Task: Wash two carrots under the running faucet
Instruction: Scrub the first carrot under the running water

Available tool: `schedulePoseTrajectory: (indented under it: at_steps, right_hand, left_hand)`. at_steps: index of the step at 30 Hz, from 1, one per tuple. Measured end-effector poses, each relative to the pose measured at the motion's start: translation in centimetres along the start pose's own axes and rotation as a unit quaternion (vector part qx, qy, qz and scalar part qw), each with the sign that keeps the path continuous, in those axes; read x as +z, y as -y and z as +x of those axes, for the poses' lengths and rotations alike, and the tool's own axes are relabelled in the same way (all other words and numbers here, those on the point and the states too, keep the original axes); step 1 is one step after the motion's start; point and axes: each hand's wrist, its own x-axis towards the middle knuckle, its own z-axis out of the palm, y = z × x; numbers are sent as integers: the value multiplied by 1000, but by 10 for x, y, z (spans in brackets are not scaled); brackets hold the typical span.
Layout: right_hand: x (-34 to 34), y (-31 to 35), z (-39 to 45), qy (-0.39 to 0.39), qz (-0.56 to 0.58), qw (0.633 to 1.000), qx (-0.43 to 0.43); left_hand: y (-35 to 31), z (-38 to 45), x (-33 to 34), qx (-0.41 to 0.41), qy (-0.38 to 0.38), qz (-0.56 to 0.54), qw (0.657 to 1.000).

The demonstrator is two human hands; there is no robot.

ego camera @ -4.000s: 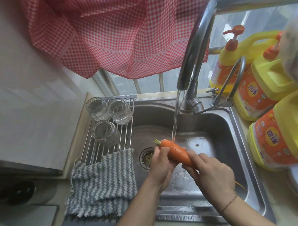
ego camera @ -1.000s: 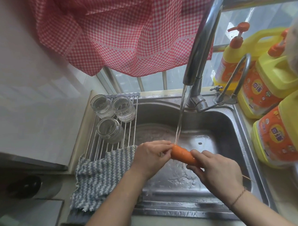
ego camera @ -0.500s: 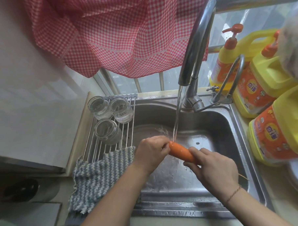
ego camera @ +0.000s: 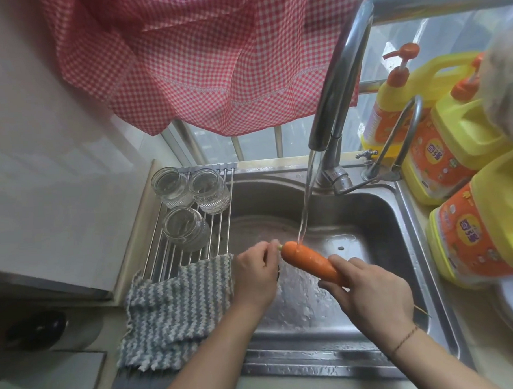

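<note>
A carrot (ego camera: 309,262) is held over the sink (ego camera: 377,218) under the faucet (ego camera: 337,82) stream; its stem is pinched by the left hand (ego camera: 257,275), its lower half gripped by the right hand (ego camera: 371,296) fingers (ego camera: 342,262).

Sink (ego camera: 377,218) basin open on right and rear, wet steel floor bare there. Carrot (ego camera: 311,262) spans basin middle, held by left hand (ego camera: 257,275) at stem end and right hand (ego camera: 371,295) at tip end. Water stream (ego camera: 305,204) drops onto carrot from faucet (ego camera: 338,82), whose neck arcs overhead. Left side blocked: rack (ego camera: 221,213) over basin edge carries three jars (ego camera: 186,226), cloth (ego camera: 172,312) draped on its near part. Right rim crowded by yellow bottles (ego camera: 483,234), touching each other. Small tap (ego camera: 400,141) loops behind faucet. Red curtain (ego camera: 202,58) hangs low over rear.
</note>
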Motion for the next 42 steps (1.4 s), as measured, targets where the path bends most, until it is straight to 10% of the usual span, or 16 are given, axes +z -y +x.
schedulePoseTrajectory:
  at_steps: [4, 8, 14, 18, 23, 32, 37, 42]
  right_hand:
    - [3, 5, 1, -4, -14, 1000, 3]
    - [10, 16, -4, -40, -48, 998, -15]
    - [11, 30, -15, 58, 55, 997, -2]
    - [8, 29, -17, 206, 351, 910, 76]
    - [0, 40, -30, 163, 216, 961, 63]
    - [17, 26, -28, 89, 13, 995, 44]
    - [25, 26, -29, 61, 0, 997, 36]
    - [30, 38, -33, 93, 11, 995, 36]
  left_hand:
    - [-14, -13, 11, -179, 32, -150, 972]
    - [-38, -18, 25, -369, 66, -382, 845]
    - [-52, -4, 48, -386, -48, -494, 778]
    - [-48, 7, 49, -367, -97, -476, 793]
    - [-41, 16, 42, -451, -53, -554, 698]
    - [-48, -5, 63, -314, 3, -357, 880]
    - [-44, -8, 48, -301, 63, -502, 809]
    - [-40, -12, 58, -298, -19, -430, 852]
